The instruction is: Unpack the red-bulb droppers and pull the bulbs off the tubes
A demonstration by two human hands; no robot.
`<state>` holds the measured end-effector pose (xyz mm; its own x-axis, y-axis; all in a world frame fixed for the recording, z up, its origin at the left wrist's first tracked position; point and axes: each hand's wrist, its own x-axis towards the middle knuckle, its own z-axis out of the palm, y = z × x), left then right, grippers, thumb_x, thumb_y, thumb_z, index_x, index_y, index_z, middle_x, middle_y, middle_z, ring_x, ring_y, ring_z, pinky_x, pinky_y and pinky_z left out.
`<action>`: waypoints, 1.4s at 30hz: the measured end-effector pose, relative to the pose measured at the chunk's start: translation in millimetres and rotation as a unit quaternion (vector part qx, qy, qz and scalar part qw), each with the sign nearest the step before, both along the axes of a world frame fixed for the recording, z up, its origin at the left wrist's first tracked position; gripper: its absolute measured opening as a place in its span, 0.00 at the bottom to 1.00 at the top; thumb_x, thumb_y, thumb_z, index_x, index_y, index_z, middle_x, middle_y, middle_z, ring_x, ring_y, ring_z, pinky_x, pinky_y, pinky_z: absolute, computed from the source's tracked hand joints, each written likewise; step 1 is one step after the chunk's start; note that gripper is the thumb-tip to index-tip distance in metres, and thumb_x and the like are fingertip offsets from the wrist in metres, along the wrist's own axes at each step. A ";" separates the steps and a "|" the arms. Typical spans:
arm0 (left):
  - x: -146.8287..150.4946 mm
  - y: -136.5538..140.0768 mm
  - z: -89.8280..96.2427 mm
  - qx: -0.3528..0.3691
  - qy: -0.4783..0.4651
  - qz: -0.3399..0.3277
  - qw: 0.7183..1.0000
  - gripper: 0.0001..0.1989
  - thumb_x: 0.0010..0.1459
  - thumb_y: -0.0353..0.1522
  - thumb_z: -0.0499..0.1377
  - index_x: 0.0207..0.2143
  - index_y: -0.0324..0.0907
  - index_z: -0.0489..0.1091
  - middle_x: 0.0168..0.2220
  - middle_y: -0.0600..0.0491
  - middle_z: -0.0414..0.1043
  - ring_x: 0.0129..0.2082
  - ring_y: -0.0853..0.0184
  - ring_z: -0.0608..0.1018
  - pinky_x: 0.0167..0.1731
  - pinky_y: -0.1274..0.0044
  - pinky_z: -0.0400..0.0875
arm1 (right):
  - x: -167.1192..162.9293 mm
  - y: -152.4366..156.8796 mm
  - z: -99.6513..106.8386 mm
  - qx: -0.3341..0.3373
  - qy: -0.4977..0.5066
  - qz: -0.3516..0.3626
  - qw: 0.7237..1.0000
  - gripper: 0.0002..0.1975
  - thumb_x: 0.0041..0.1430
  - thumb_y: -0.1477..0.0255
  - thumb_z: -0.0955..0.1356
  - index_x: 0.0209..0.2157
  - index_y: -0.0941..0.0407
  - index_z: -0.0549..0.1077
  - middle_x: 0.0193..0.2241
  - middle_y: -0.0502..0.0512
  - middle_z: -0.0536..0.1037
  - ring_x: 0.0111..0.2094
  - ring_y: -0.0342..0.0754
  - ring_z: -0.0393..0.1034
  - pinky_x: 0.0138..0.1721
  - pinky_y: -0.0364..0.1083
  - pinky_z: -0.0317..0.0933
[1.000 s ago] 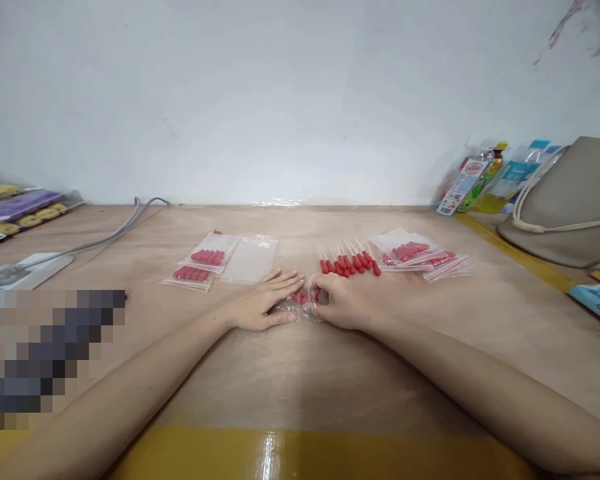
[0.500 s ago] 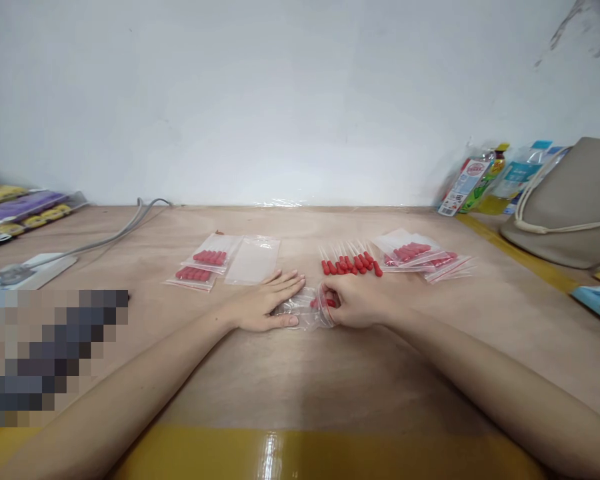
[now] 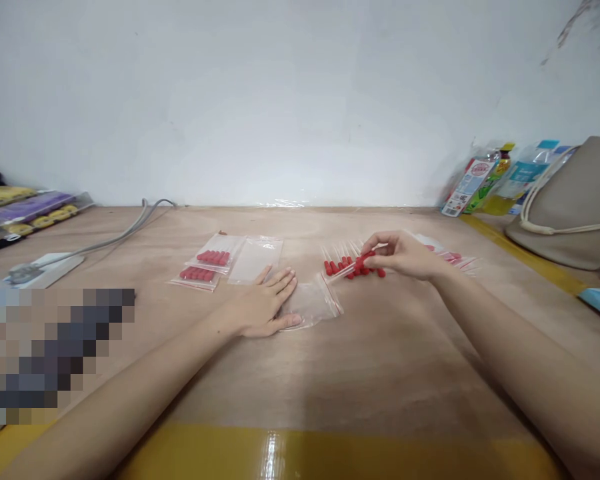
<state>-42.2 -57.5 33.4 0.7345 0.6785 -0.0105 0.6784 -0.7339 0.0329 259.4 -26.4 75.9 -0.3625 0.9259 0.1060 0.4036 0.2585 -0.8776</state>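
Observation:
My left hand (image 3: 270, 307) lies flat with its fingers spread, pressing a clear zip bag (image 3: 313, 300) onto the table. The bag's red-lined mouth faces right. My right hand (image 3: 397, 255) is closed in a pinch on red-tipped sticks (image 3: 366, 259); their exact number cannot be made out. Their pale stems point down-left toward the bag's mouth. Just below and behind the right fingers lies a row of loose red-tipped sticks (image 3: 340, 267) with pale stems pointing toward the wall.
Filled zip bags (image 3: 199, 274) and a flat zip bag (image 3: 255, 260) lie left. More filled bags (image 3: 453, 257) are partly hidden behind my right hand. A grey cable (image 3: 125, 233) runs along the left; drink packs (image 3: 473, 183) and a beige bag (image 3: 570, 193) stand right.
My right hand has moved up and right from the bag's mouth, with red-tipped sticks in its fingers. The bag lies flatter now. My left hand stays on it.

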 end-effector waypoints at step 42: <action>14.8 0.9 -20.3 -0.062 -0.179 0.081 0.979 0.28 0.61 0.43 0.43 0.59 0.38 0.49 0.62 0.45 0.47 0.62 0.61 0.51 0.60 0.66 0.45 | -72.6 -16.9 -62.9 0.456 -0.150 -0.035 0.877 0.12 0.57 0.65 0.63 0.36 0.57 0.74 0.36 0.59 0.74 0.38 0.48 0.67 0.41 0.49 0.60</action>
